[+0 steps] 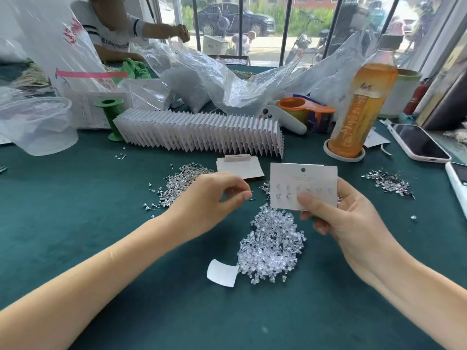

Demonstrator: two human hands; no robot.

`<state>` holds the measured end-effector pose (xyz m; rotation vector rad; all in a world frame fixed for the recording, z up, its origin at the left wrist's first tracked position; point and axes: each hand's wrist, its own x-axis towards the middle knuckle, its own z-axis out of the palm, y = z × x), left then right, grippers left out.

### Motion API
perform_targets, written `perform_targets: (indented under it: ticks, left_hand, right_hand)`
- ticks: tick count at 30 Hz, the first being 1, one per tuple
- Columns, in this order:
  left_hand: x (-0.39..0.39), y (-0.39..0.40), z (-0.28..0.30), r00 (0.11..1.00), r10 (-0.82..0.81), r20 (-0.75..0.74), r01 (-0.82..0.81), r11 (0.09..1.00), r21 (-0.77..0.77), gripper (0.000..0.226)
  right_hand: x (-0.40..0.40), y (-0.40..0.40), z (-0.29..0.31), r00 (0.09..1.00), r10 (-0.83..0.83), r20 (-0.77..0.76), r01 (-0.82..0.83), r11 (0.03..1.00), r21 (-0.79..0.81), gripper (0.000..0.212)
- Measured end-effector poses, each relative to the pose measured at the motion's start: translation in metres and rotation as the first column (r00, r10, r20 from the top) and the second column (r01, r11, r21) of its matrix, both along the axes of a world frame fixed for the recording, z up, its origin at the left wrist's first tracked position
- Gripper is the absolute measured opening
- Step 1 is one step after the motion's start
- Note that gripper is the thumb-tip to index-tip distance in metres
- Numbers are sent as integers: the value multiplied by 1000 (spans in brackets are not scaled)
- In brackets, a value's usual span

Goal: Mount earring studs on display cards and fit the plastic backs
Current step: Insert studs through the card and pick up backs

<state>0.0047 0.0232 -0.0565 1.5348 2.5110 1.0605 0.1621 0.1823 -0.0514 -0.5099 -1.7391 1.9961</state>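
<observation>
Head view: forearms nearest, both reaching over green felt table (75, 198). Right hand (346, 218) grips display card (303, 185) at lower edge, thumb across front; top row of studs filled, second row holds two. Left hand (214, 198) pinches stud (249, 195) between thumb and fingers, just left of card. Pile of plastic backs (273, 248) below card; loose stud heap (182, 183) behind left hand. Risk: tiny stud slips from pinch, or post misses hole and bends card.

Dark teal table cloth (75, 223), white display card (303, 175), clear plastic backs (273, 248), orange bottle (364, 104), green spool (111, 117)
</observation>
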Motion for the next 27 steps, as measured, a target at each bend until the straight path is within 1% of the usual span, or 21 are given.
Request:
perform_targets:
  ticks: [2, 4, 8, 12, 18, 22, 27]
  left_hand:
    - [0, 0, -1, 997, -73, 28, 75, 993, -91, 4]
    - [1, 0, 0, 988, -138, 63, 145, 981, -127, 2]
    - [0, -2, 3, 978, -193, 83, 202, 972, -122, 5]
    - [-1, -4, 6, 968, -242, 63, 248, 959, -139, 7]
    - [2, -5, 7, 968, -250, -23, 242, 955, -174, 9]
    - [4, -5, 7, 968, -245, -57, 233, 957, -171, 6]
    - [5, -5, 5, 969, -236, -74, 221, 959, -177, 5]
  right_hand:
    - [1, 0, -2, 1000, -4, -24, 4, 1000, 14, 47]
    - [2, 0, -5, 999, -13, -44, 15, 999, 34, 44]
    - [4, -2, -11, 998, -9, -59, 14, 997, 79, 44]
    - [3, -4, -15, 997, 0, -81, 5, 998, 61, 39]
    - [3, -2, -18, 995, 9, -95, -3, 998, 65, 40]
    - [3, -1, -20, 993, 16, -115, -8, 998, 67, 38]
    - [3, 1, -20, 995, 4, -104, 6, 996, 93, 40]
